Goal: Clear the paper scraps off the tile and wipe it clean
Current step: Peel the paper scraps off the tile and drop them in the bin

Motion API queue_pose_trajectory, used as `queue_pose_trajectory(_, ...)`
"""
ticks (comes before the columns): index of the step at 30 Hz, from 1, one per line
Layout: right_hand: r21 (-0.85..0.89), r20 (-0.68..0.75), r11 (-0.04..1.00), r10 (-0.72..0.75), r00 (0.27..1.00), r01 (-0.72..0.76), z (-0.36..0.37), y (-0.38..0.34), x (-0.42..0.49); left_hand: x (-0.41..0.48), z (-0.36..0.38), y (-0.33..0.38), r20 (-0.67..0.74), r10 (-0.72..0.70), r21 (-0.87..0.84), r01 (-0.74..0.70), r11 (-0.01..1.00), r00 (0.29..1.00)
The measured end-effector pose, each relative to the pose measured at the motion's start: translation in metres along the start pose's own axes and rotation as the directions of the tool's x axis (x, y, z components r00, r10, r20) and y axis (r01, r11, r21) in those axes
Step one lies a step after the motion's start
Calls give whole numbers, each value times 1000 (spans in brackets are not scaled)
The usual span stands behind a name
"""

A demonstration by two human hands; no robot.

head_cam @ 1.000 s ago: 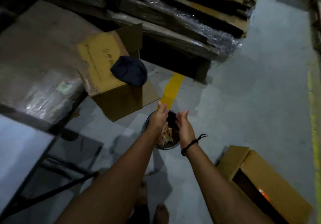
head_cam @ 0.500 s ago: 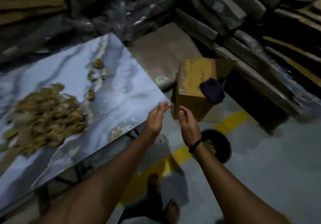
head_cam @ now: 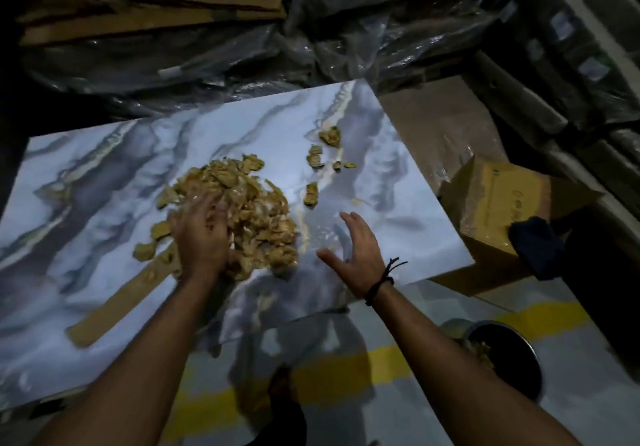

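Left hand [head_cam: 201,237] lies flat on the scraps, right hand [head_cam: 356,255] spread empty beside them.

The left fingers, blurred, rest spread on the heap of crumpled tan paper scraps [head_cam: 256,210] in the middle of the grey-veined marble-look tile [head_cam: 104,175]. The right hand hovers over bare tile, holding nothing. Stray bits [head_cam: 315,160] lie farther back. A dark round bucket [head_cam: 491,323] stands on the floor.

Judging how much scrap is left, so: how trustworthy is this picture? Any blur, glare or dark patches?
Head view: dim overall, with the wrapped stacks behind the tile nearly black. Head view: the left hand on the scrap pile is motion-blurred; the right hand is sharper. Head view: soft sheen on the tile beside the pile, no hard glare; the loose scraps beyond read clearly.
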State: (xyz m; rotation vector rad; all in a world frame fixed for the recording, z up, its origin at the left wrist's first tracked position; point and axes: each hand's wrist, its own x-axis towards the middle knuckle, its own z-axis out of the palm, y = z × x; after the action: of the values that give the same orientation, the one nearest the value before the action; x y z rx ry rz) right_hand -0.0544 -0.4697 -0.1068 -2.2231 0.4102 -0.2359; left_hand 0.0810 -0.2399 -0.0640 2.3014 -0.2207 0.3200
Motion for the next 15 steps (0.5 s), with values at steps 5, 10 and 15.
queue_pose_trajectory(5, -111, -33, 994, -27, 999, 23, 68, -25, 42, 41, -10, -94, 138, -121, 238, 85, 968, 983)
queue_pose_trajectory(10, -185, -32, 982, 25, 999, -31, 114, -49, 65, 54, 15, -110, 302, -111, 58, 98, 993, 947)
queue_pose_trajectory(15, -180, -1, 984, 0, 1000, 0, 134, -67, 96, 70, 41, -81, 312, -80, -113, 121, 986, 947)
